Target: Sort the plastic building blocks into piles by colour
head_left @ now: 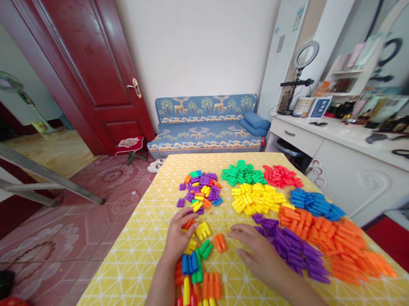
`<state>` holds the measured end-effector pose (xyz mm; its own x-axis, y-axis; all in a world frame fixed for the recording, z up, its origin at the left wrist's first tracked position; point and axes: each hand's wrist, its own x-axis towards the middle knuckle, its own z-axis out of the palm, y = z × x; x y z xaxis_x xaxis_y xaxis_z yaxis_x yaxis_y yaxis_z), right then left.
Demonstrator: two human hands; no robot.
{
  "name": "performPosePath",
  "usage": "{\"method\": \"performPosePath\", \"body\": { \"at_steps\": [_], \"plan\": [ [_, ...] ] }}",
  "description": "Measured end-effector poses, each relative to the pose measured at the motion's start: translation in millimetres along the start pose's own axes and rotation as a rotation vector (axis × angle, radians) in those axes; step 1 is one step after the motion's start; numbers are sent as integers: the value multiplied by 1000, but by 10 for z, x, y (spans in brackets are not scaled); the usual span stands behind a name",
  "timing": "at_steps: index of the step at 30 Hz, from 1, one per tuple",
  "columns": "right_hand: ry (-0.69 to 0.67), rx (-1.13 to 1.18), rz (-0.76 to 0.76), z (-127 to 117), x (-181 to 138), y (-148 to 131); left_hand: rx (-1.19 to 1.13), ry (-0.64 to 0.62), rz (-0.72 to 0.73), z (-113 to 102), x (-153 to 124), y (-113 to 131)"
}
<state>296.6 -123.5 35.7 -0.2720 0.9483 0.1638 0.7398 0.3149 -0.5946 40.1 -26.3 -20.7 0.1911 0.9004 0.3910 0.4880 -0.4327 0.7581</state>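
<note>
My left hand (177,232) is curled with thumb and forefinger around an orange building block (189,223), just in front of a mixed pile of blocks (203,189). My right hand (256,250) hovers over the cloth with its fingers apart and nothing in them, left of the purple blocks (292,249). Between the hands are a yellow block (203,230), an orange block (220,243) and a green block (206,249). By my left forearm lie a blue block (189,264) and joined-looking red, yellow and orange blocks (211,285).
Sorted heaps of green (243,174), red (281,176), yellow (258,198), blue (315,204) and orange blocks (332,237) cover the table's right side. The yellow patterned tablecloth (128,262) lies beneath. Beyond stand a blue sofa (206,130) and a white dresser (359,158).
</note>
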Motion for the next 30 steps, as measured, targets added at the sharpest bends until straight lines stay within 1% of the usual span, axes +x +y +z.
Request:
{"method": "performPosePath", "body": {
  "at_steps": [3,5,7,12,19,20,22,25,28,29,30],
  "plan": [
    [-85,-61,-2,317,90,-166,4,-4,4,-7,5,16],
    [-96,-107,24,438,142,-223,8,-6,10,-9,9,20],
    [-78,-122,60,502,179,-257,8,0,17,-8,10,21],
    [13,-72,79,514,200,-253,7,3,11,-9,7,33],
    [98,27,141,477,181,-112,14,5,17,-2,6,5],
    [137,54,143,437,169,-83,14,7,16,0,6,-2],
    [277,104,126,279,132,4,14,7,15,0,5,-9],
    [584,84,137,-144,22,253,10,1,15,-2,6,-7],
    [907,8,310,-641,-184,638,6,-5,12,0,8,-12],
    [1002,-39,367,-787,-274,778,5,-7,12,2,8,-17],
    [1068,-116,428,-914,-371,916,4,-6,11,4,8,-24]
  ]
}}
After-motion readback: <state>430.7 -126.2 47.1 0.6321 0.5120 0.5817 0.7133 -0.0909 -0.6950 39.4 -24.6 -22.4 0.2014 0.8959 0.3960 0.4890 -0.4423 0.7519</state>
